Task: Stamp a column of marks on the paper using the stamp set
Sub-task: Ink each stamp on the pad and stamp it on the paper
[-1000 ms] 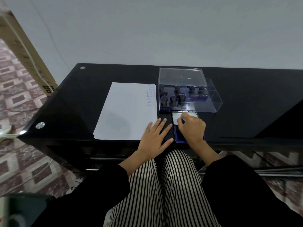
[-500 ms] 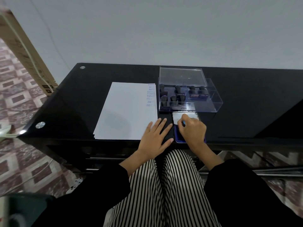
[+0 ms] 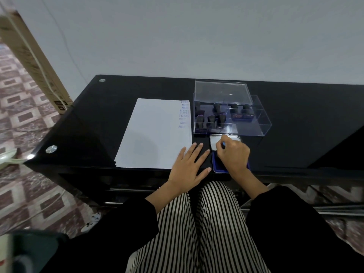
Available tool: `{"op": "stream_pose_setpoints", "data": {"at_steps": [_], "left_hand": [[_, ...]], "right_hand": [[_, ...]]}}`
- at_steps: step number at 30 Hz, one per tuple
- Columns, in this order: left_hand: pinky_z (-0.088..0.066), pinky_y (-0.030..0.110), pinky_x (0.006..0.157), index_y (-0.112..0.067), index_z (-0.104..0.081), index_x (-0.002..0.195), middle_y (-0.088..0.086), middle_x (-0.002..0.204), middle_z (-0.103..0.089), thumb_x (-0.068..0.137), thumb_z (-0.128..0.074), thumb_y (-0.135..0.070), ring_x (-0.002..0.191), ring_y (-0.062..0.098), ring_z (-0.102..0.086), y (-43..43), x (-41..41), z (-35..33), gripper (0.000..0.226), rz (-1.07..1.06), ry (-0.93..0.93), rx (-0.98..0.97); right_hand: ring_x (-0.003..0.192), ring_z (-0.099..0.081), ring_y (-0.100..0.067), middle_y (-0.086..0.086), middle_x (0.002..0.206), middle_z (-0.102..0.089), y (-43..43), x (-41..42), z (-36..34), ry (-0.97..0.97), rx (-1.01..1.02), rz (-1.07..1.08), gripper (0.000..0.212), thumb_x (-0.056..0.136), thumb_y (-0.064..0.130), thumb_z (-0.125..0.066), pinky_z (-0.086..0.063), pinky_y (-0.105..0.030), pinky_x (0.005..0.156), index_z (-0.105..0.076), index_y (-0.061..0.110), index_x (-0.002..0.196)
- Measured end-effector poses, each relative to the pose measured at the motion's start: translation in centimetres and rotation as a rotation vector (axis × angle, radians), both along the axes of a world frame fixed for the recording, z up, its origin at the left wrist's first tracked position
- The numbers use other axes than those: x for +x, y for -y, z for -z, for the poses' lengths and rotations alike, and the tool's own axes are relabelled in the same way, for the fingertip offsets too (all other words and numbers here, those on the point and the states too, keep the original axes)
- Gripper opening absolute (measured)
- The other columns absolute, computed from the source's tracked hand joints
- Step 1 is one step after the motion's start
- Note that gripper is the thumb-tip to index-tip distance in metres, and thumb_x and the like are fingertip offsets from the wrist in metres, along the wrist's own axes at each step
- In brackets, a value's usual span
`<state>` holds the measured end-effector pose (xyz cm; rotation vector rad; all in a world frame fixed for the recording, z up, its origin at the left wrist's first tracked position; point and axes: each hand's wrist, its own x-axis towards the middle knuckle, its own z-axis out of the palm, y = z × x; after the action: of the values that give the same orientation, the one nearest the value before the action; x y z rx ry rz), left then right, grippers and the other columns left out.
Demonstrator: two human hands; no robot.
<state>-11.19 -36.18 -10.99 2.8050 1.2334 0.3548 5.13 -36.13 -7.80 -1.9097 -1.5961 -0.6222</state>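
Right hand [image 3: 233, 154] over blue ink pad [image 3: 218, 165], fingers curled round what seems small stamp [image 3: 224, 143], blue tip showing. Left hand [image 3: 189, 168] flat, fingers spread, just left of ink pad, on near corner of paper [image 3: 155, 134]. Paper left of ink pad, long axis running away from person; mark column [image 3: 184, 115] on edge nearest pad, farther back. Right hand nearer.

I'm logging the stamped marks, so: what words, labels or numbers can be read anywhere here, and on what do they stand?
"SAMPLE": blue stamped mark, twice, one below the other, in the column along the right edge of the paper.
Other marks in that column: too blurred to read.
Labels on the stamps in the clear case: too small.
Dark print on the cardboard box: too blurred.
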Motion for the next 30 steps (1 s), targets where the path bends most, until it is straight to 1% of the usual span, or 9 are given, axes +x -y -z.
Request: {"op": "stream_pose_setpoints", "data": {"at_steps": [3, 5, 9, 13, 15, 17, 22, 27, 30], "left_hand": [[-0.011, 0.044, 0.117, -0.021, -0.026, 0.147, 0.007, 0.155, -0.022, 0.09, -0.001, -0.061, 0.145, 0.024, -0.016, 0.0, 0.0, -0.1, 0.074, -0.001, -0.002, -0.014], [-0.01, 0.044, 0.118, -0.022, -0.026, 0.148, 0.007, 0.155, -0.022, 0.09, -0.005, -0.061, 0.145, 0.024, -0.014, 0.0, 0.1, -0.2, 0.073, -0.002, 0.011, -0.029], [-0.003, 0.04, 0.118, -0.023, -0.023, 0.148, 0.004, 0.157, -0.015, 0.086, -0.006, -0.061, 0.146, 0.02, -0.007, 0.0, -0.1, -1.0, 0.075, 0.013, 0.033, -0.108], [-0.02, 0.027, 0.114, -0.018, -0.043, 0.139, 0.001, 0.154, -0.026, 0.097, -0.037, -0.046, 0.141, 0.013, -0.025, -0.2, -0.4, -3.2, 0.051, -0.039, 0.395, -0.288], [-0.026, 0.021, 0.107, -0.016, -0.051, 0.132, -0.001, 0.148, -0.036, 0.097, -0.044, -0.033, 0.135, 0.011, -0.035, -0.9, -1.1, -4.3, 0.039, -0.073, 0.525, -0.262], [-0.029, 0.019, 0.104, -0.013, -0.054, 0.127, 0.002, 0.141, -0.044, 0.097, -0.046, -0.024, 0.13, 0.014, -0.041, -2.0, -2.0, -5.1, 0.033, -0.109, 0.581, -0.228], [-0.031, 0.023, 0.105, -0.011, -0.047, 0.132, 0.004, 0.141, -0.044, 0.097, -0.045, -0.02, 0.13, 0.017, -0.041, -5.4, -4.6, -5.0, 0.037, -0.28, 0.508, -0.227], [-0.028, 0.027, 0.109, -0.009, -0.04, 0.138, 0.006, 0.145, -0.04, 0.097, -0.046, -0.023, 0.134, 0.02, -0.037, -7.4, -6.1, -3.9, 0.045, -0.351, 0.392, -0.221], [-0.016, 0.033, 0.115, -0.011, -0.029, 0.144, 0.005, 0.153, -0.027, 0.098, -0.041, -0.032, 0.143, 0.02, -0.02, -8.1, -6.3, -3.1, 0.053, -0.361, 0.255, -0.218]], "right_hand": [[0.027, -0.041, -0.015, 0.001, 0.033, -0.045, 0.3, -0.2, -0.3, -0.031, -0.028, 0.006, 0.031, 0.077, 0.024, -0.041, -0.023, -0.015, 0.037, -0.055, 0.014, 0.051], [0.027, -0.042, -0.016, 0.001, 0.033, -0.045, 0.5, -0.2, -0.5, -0.038, -0.062, 0.011, 0.031, 0.077, 0.024, -0.041, -0.024, -0.015, 0.035, -0.056, 0.014, 0.052], [0.031, -0.045, -0.021, -0.005, 0.036, -0.049, 0.8, -0.1, -1.1, -0.079, -0.206, -0.007, 0.02, 0.076, 0.012, -0.062, -0.02, -0.015, 0.038, -0.058, 0.009, 0.056], [0.047, -0.043, -0.019, -0.005, 0.049, -0.048, 0.5, -0.1, -2.8, -0.229, -0.217, -0.02, 0.024, 0.089, 0.017, -0.054, -0.018, -0.021, 0.042, -0.054, 0.011, 0.065], [0.05, -0.041, -0.019, 0.002, 0.049, -0.039, -0.3, -0.8, -4.6, -0.279, -0.172, -0.043, 0.029, 0.093, 0.02, -0.05, -0.015, -0.022, 0.043, -0.044, 0.017, 0.064], [0.055, -0.045, -0.02, 0.001, 0.052, -0.042, -1.9, -1.8, -6.2, -0.321, -0.19, -0.096, 0.033, 0.096, 0.028, -0.046, -0.023, -0.024, 0.048, -0.042, 0.016, 0.065], [0.07, -0.051, -0.016, 0.0, 0.074, -0.056, -7.0, -4.1, -8.9, -0.384, -0.448, -0.274, 0.039, 0.095, 0.052, -0.038, -0.035, -0.027, 0.063, -0.047, 0.017, 0.081], [0.078, -0.046, -0.02, -0.003, 0.084, -0.05, -10.7, -5.4, -9.6, -0.336, -0.747, -0.373, 0.034, 0.098, 0.044, -0.035, -0.033, -0.029, 0.07, -0.043, 0.013, 0.086], [0.081, -0.047, -0.019, -0.002, 0.089, -0.051, -11.8, -6.0, -9.5, -0.172, -0.804, -0.386, 0.029, 0.098, 0.038, -0.039, -0.034, -0.029, 0.07, -0.049, 0.012, 0.101]]}}
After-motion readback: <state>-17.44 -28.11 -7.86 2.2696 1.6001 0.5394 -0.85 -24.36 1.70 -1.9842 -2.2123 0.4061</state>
